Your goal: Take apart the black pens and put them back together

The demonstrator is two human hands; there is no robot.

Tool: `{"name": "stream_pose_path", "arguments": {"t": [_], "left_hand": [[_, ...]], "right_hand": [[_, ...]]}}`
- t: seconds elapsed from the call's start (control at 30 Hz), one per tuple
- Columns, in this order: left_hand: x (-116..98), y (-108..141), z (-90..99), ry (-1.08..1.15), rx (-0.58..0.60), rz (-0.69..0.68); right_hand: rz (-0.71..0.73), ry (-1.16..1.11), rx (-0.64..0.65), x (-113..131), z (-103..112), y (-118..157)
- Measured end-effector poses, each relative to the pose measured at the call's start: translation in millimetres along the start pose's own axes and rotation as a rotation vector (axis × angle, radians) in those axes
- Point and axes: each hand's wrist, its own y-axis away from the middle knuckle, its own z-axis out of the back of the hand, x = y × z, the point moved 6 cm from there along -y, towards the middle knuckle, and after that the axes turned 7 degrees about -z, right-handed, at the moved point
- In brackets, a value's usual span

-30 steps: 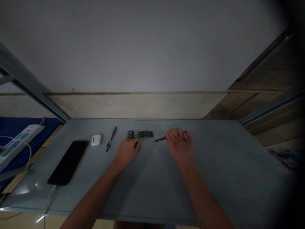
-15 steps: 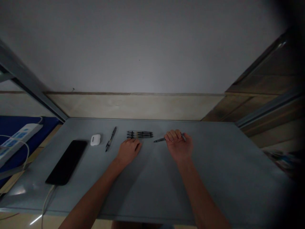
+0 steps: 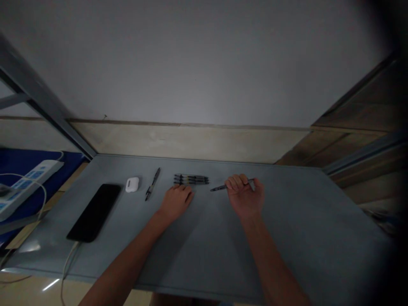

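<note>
My right hand is shut around a dark slim pen, whose tip points left and whose other end shows past my fingers. My left hand rests palm down on the grey tabletop, holding nothing, just below a tight row of several black pens lying side by side. Left of that hand, a single black pen lies at a slant. Beyond it sits a white earbud case.
A black smartphone lies on the table's left side, with a pale cable running off the front edge. A white power strip lies on blue cloth beyond the left edge. A wall stands behind the table, and wooden panels flank the right.
The pen in my right hand now lies more level, its tip still pointing left. My left hand stays in place near the row, and the whole view has shifted slightly.
</note>
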Motion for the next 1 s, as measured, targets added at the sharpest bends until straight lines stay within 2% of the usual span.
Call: {"name": "stream_pose_path", "arguments": {"t": [0.13,0.3,0.53,1.0], "left_hand": [[0,0,-0.5,0.019,0.000,0.003],[0,0,-3.3,-0.031,0.018,-0.020],[-3,2,-8.5,-0.041,0.104,-0.054],[-4,1,-7.7,-0.028,0.081,-0.044]], "right_hand": [[-0.013,0.009,0.012,-1,-1,-1],[0.035,0.055,-0.037,4,0,1],[0.020,0.010,0.003,4,-2,1],[0.062,-0.012,-0.009,8,1,1]]}}
